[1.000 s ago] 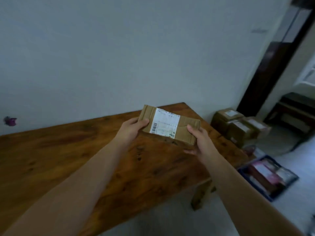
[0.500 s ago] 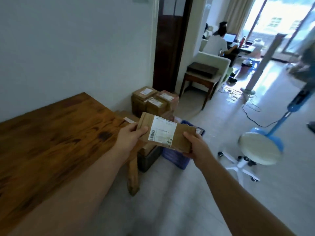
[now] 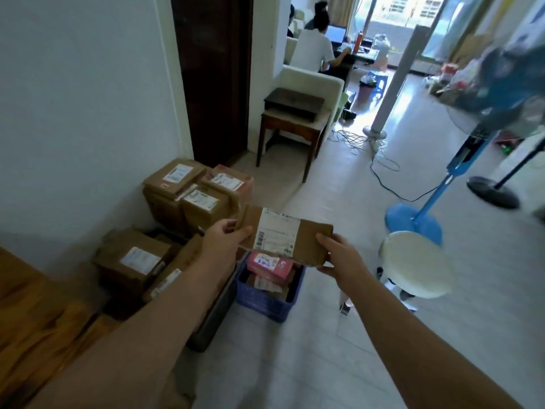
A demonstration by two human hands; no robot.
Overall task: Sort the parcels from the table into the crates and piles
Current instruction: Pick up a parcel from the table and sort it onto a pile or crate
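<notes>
Clearly the flat cardboard parcel (image 3: 283,234) was light and thin, a stiff mailer that I judged would buckle if squeezed mid-panel, so its short ends were the places to take it. That is how I had it: my left hand (image 3: 224,240) pinched the left end, thumb on top and fingers beneath, and my right hand (image 3: 339,255) clamped the right end the same way. It hung nearly level in the air above the blue crate (image 3: 265,302) of pink packets, near the stacked cardboard boxes (image 3: 191,196). A second earlier it had been over the wooden table (image 3: 29,314); now it was well clear of that.
</notes>
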